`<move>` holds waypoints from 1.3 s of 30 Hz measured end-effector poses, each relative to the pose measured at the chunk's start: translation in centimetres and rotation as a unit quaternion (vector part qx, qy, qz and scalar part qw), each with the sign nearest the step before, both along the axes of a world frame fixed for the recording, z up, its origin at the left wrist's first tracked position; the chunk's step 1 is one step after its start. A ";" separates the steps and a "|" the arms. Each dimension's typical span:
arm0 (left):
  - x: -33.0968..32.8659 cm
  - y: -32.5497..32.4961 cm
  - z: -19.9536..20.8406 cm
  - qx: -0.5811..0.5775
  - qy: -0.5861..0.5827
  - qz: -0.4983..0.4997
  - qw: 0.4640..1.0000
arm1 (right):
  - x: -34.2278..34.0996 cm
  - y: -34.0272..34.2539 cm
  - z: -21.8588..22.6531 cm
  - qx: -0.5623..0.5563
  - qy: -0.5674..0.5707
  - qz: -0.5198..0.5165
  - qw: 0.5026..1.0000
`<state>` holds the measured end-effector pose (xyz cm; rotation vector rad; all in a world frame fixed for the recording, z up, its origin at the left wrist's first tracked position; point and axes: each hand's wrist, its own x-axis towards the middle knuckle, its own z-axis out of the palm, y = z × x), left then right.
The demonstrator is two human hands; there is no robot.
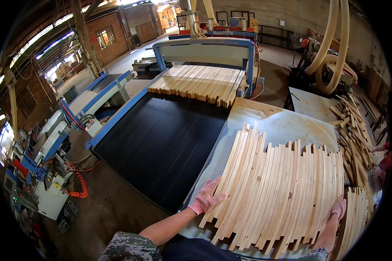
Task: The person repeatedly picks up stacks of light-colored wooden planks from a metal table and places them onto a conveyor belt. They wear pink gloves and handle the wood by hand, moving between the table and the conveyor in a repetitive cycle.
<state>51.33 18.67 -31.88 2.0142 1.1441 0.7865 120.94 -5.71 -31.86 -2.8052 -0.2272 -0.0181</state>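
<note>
A wide row of pale wooden strips (278,187) lies side by side on a sheet-topped table (244,114), their ends uneven. My left hand (206,196), in a pinkish knit glove, rests against the row's left edge with its fingers stretched toward the wood. At the row's right edge is my right hand (338,208), gloved alike, its fingers extended along the outermost strip. Neither hand is wrapped round a strip. Left of the table runs a black conveyor belt (161,139). Another batch of strips (198,83) lies across its far end, at the machine's opening.
A blue-framed machine (204,48) spans the belt's far end. Loose wooden sticks (355,130) are heaped at the right, where another person's hand (381,148) shows. More strips (355,217) stand beside my right arm. A ribbed hose (344,43) hangs at the back right.
</note>
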 end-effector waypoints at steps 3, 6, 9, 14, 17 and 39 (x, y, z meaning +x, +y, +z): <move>-0.1 0.1 0.2 -0.011 -0.002 -0.003 1.000 | -0.2 0.3 0.0 -0.003 -0.002 0.002 1.000; -0.3 0.1 -0.1 -0.001 -0.001 -0.006 1.000 | -1.1 0.8 0.3 0.002 -0.009 0.000 1.000; -0.2 0.3 0.3 -0.006 -0.020 -0.022 1.000 | -2.2 0.9 1.7 0.013 0.005 -0.003 1.000; 0.0 0.3 0.9 -0.056 -0.012 -0.030 0.998 | -1.1 0.4 1.0 -0.006 0.004 0.015 1.000; -0.2 -0.4 0.2 -0.017 -0.014 -0.035 0.999 | -4.2 1.5 3.5 0.015 0.032 0.015 0.999; -24.3 18.1 6.2 0.027 0.217 0.009 0.976 | -28.2 11.0 2.9 0.033 0.063 0.176 0.982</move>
